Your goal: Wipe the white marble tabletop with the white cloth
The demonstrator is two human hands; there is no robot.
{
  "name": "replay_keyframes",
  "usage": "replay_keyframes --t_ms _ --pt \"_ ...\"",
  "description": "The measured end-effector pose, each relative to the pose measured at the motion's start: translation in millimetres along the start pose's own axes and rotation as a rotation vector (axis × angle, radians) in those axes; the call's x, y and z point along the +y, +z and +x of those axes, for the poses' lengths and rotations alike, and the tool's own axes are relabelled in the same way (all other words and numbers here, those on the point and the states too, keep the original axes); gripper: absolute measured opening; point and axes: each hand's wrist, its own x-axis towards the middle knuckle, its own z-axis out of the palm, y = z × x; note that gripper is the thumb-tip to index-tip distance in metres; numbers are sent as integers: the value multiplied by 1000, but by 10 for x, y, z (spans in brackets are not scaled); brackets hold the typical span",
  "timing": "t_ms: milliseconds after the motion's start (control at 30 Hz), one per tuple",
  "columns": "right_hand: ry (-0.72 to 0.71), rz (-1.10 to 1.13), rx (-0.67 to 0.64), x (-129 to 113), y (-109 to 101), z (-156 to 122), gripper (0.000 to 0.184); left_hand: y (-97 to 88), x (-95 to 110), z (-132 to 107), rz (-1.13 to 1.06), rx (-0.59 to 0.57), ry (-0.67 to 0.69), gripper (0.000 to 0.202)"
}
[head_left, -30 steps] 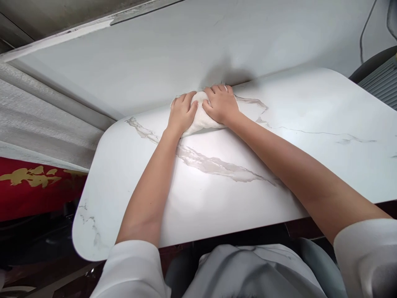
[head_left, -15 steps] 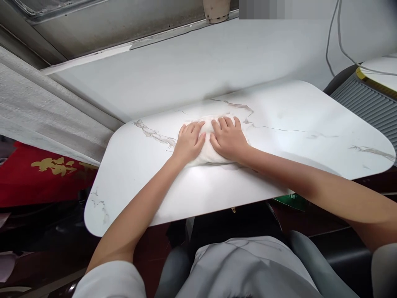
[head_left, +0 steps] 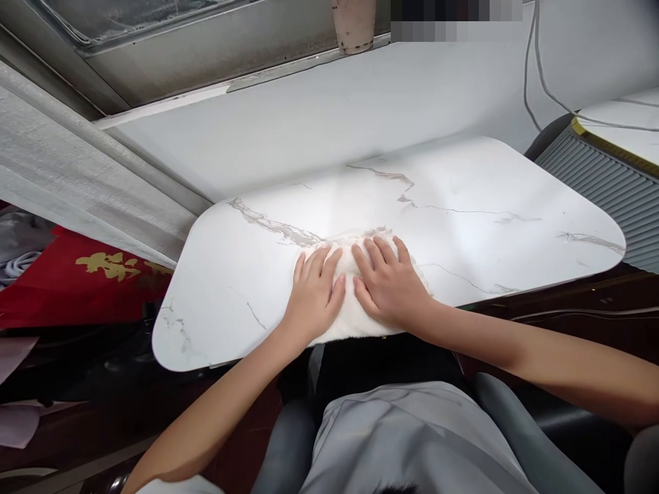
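Note:
A white, fluffy cloth [head_left: 348,310] lies on the white marble-patterned table [head_left: 216,281], at the edge closest to my body. My left hand [head_left: 315,293] rests flat on its left part, fingers stretched forward and a little apart. On the right part lies my right hand [head_left: 390,283], palm down with its fingers spread. Both thumbs point inward, and a strip of cloth shows between them. The palms cover much of the cloth, so its full outline is hidden.
A pale wall [head_left: 288,130] runs along the table's far side. A cup [head_left: 354,26] stands on the window ledge. To the left hang a light curtain [head_left: 87,158] and a red cloth with gold lettering [head_left: 41,281]. A grey ribbed panel [head_left: 597,185] stands at right, near cables [head_left: 546,82].
Both hands and the cloth under them have slid toward my body, from the middle of the table to its near edge. The view has shifted slightly.

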Motion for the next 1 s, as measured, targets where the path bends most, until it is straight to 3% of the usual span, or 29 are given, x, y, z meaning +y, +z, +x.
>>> replay_keyframes --t_ms 167,300,433,567,833,1000 --pt "-65 9 -9 -99 -57 -81 55 -64 81 -231 30 -14 -58 48" --pt "-88 6 -81 -119 -56 64 56 -79 52 -183 36 -24 -122 48" --pt "-84 14 -112 -120 42 393 55 -112 -112 78 54 -88 -234 51" --pt "-66 25 -91 -115 220 801 51 -156 -406 414 55 -115 -292 53" --pt "-14 111 -52 11 577 1626 43 -66 -1115 1019 -80 53 -261 50" --pt "-15 153 -54 150 742 2041 45 14 -1425 1390 -117 179 -263 44"
